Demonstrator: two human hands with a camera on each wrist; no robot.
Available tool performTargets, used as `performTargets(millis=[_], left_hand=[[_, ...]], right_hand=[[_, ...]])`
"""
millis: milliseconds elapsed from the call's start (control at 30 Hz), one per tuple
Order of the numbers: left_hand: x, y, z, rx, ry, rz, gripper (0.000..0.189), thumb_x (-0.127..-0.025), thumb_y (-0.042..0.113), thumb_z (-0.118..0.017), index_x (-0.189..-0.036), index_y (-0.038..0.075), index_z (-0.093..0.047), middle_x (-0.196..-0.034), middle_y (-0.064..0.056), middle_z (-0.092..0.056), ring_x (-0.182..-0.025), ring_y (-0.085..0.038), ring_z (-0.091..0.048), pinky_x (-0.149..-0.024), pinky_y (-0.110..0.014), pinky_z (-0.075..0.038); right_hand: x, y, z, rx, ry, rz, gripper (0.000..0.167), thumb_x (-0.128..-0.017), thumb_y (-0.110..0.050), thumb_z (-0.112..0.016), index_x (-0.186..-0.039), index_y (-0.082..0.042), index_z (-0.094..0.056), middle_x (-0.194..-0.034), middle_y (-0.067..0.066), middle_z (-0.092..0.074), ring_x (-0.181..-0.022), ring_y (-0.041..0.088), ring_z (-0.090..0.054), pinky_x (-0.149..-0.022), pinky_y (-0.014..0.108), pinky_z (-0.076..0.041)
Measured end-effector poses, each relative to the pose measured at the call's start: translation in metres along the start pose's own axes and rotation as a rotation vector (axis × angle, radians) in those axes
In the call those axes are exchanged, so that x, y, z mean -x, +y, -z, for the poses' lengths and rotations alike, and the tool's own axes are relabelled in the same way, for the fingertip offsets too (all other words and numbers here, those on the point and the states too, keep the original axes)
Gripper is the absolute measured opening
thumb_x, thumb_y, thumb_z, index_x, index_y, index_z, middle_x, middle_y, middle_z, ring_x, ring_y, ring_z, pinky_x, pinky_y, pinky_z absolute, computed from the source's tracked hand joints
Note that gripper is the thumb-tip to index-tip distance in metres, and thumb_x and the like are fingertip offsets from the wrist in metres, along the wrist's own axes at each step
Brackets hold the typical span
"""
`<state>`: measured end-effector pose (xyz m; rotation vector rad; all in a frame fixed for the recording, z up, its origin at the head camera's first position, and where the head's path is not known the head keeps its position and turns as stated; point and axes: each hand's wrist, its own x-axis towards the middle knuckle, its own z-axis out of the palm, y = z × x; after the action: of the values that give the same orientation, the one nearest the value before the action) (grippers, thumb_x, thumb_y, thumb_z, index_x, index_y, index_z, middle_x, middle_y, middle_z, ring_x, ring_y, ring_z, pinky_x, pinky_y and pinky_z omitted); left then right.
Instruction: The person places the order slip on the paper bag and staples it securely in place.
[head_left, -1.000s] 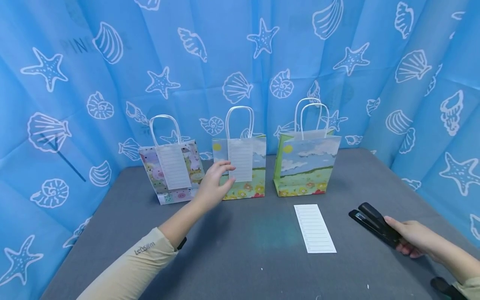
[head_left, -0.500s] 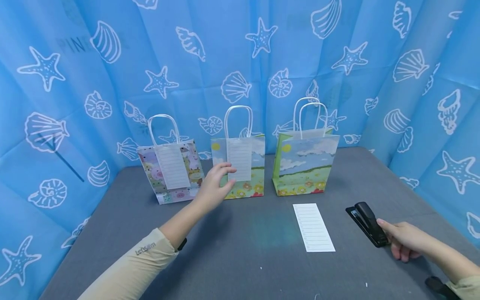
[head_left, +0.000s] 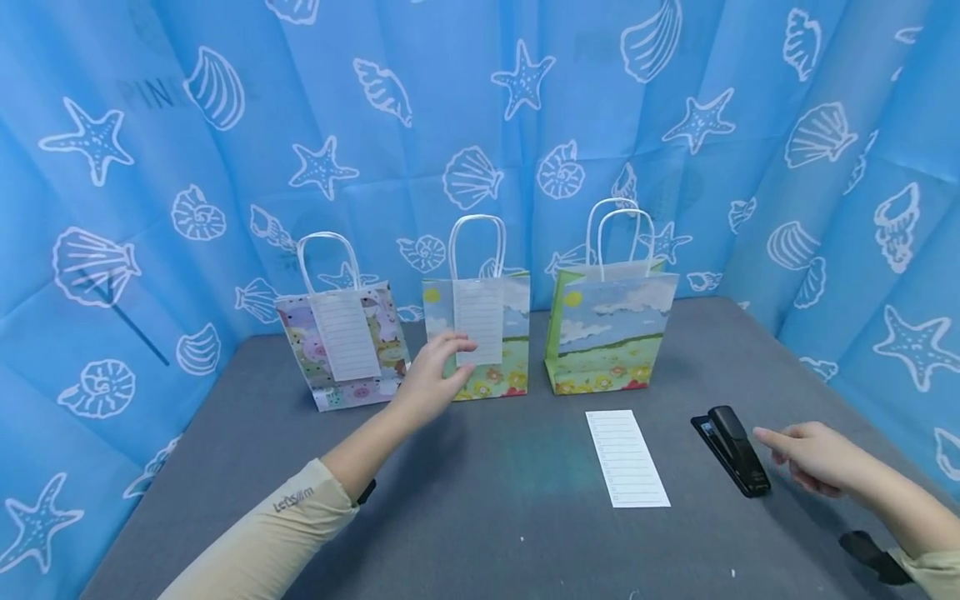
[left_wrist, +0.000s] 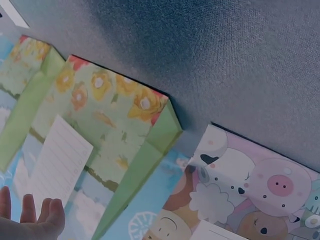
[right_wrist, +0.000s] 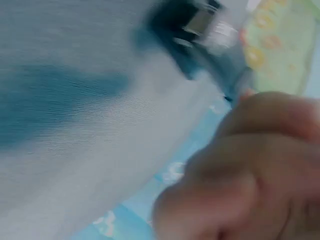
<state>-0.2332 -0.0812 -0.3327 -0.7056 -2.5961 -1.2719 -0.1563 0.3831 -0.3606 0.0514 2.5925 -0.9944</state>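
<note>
Zero things gripped: left hand (head_left: 431, 375) relaxed, right hand (head_left: 816, 457) loosely curled. Stapler (head_left: 738, 454) beside right hand judged rigid, hefty; best grasped mid-body.

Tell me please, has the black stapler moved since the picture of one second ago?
Yes. In the head view, the black stapler has shifted slightly left, toward the loose white sheet.

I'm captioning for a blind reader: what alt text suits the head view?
A person's left hand is before the middle of three paper bags; the right hand, empty, is beside a black stapler. A loose lined card lies on the gray table.
</note>
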Motion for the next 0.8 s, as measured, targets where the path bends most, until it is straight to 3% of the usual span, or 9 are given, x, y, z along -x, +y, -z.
performTargets(millis=[167,300,400,567,800], left_hand=[[0.002,-0.002,-0.007,0.031,-0.055,0.049,0.032,-0.096,0.008,-0.06,-0.126,-0.002,-0.059,-0.135,-0.017,-0.052,-0.129,-0.034,-0.044,-0.104,-0.052,-0.035],[0.005,-0.004,-0.018,0.059,-0.129,0.109,0.035,-0.097,0.01,-0.059,-0.13,-0.001,-0.056,-0.135,-0.016,-0.052,-0.129,-0.033,-0.045,-0.104,-0.051,-0.035],[0.005,-0.004,-0.028,0.054,-0.2,0.133,0.039,-0.097,0.013,-0.06,-0.133,0.0,-0.054,-0.136,-0.017,-0.052,-0.129,-0.034,-0.044,-0.104,-0.051,-0.036],[0.005,0.002,-0.043,0.074,-0.315,0.178,0.047,-0.097,0.019,-0.062,-0.137,-0.001,-0.049,-0.138,-0.018,-0.049,-0.129,-0.036,-0.044,-0.102,-0.051,-0.037],[0.003,0.007,-0.061,0.116,-0.4,0.211,0.05,-0.095,0.018,-0.066,-0.137,-0.002,-0.047,-0.136,-0.021,-0.05,-0.127,-0.038,-0.045,-0.102,-0.05,-0.037]], right_hand=[[-0.004,-0.023,-0.006,-0.06,0.148,0.238,0.034,-0.105,-0.023,-0.045,-0.109,0.011,-0.051,-0.074,0.007,-0.058,-0.06,0.013,-0.052,-0.056,0.03,-0.045],[-0.017,-0.039,-0.022,-0.067,0.169,0.327,0.047,-0.102,-0.017,-0.053,-0.133,0.013,-0.036,-0.105,0.017,-0.061,-0.081,0.011,-0.06,-0.067,0.033,-0.05],[-0.027,-0.046,-0.033,-0.109,0.117,0.348,0.06,-0.099,-0.015,-0.057,-0.141,0.014,-0.026,-0.115,0.026,-0.055,-0.092,0.019,-0.062,-0.072,0.039,-0.051],[-0.041,-0.05,-0.047,-0.201,0.014,0.294,0.077,-0.097,-0.017,-0.061,-0.147,0.012,-0.011,-0.122,0.033,-0.046,-0.103,0.035,-0.058,-0.075,0.044,-0.049],[-0.051,-0.056,-0.057,-0.217,-0.092,0.224,0.091,-0.091,-0.018,-0.07,-0.151,0.007,-0.006,-0.118,0.027,-0.047,-0.1,0.032,-0.058,-0.078,0.044,-0.049]])
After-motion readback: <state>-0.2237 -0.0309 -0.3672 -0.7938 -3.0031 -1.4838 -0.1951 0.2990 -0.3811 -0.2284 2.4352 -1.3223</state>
